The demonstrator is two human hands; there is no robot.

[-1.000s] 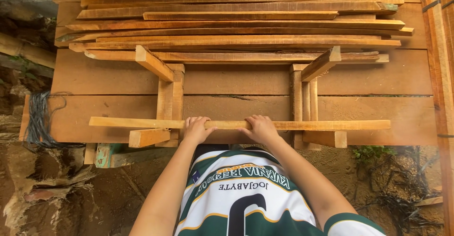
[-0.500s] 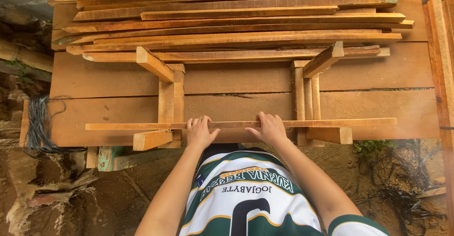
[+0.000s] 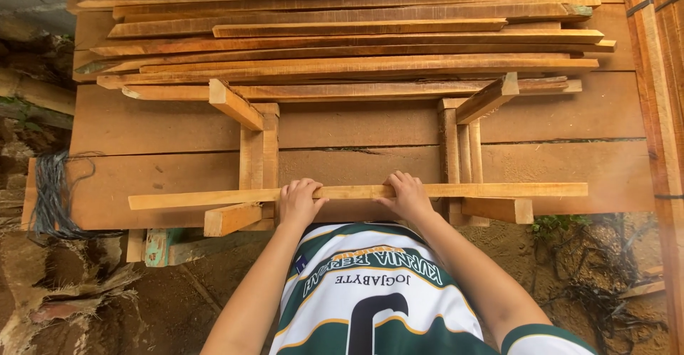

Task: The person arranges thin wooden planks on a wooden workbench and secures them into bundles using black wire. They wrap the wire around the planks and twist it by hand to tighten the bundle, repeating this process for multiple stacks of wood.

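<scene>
Both hands, the left hand (image 3: 299, 202) and right hand (image 3: 406, 195), are curled closed over a long thin wooden strip (image 3: 499, 190) lying along the worktop's (image 3: 570, 127) near edge, across two wooden frames (image 3: 258, 155). Stacked planks (image 3: 356, 34) fill the far edge.

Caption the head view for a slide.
Both hands, left and right, grip a slat across two wooden frames.

- Between the two wooden frames, left frame (image 3: 258, 157) and right frame (image 3: 459, 152), the worktop (image 3: 356, 123) lies bare, giving open room far of the slat (image 3: 356, 192).
- The plank stack (image 3: 342, 34) blocks the far side.
- Angled blocks (image 3: 235, 103) stick up on both frames.
- The slat spans the near edge, with fingers (image 3: 299, 188) curled over it.
- Bare worktop lies left and right of the frames.
</scene>
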